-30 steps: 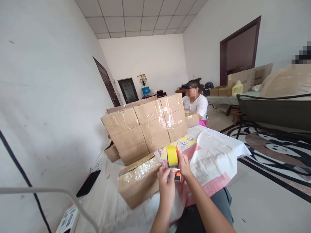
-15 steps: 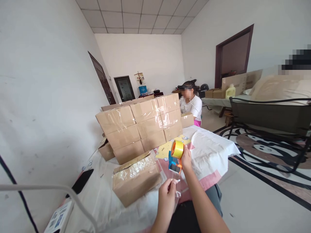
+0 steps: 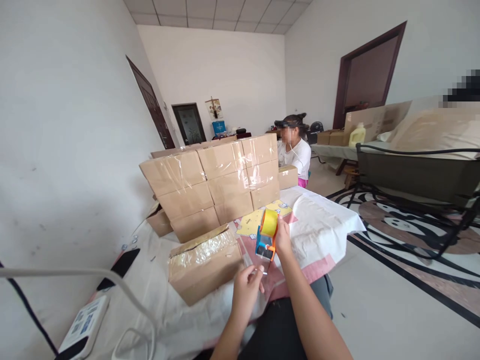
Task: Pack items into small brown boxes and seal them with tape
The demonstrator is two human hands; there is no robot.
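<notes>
Tape dispenser (image 3: 264, 250) turning since earlier frame, yellow roll (image 3: 269, 223) hiding orange core; right hand's grip (image 3: 284, 241) wrapping dispenser snugly over desk (image 3: 322, 215), beside taped carton (image 3: 206, 275); left hand's grip (image 3: 245, 290) pinching whitish strip (image 3: 265, 273).

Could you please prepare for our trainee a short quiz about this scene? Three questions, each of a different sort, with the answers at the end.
1. Which hand holds the tape dispenser?
A) Left
B) Right
C) Neither

2. True or false: the tape roll is blue.

3. Fill in: the front of the stack of cartons rises ____ layers high.

Key:
1. B. The right hand holds it; the left hand pinches a small white piece.
2. False. It is yellow.
3. Three.
</notes>
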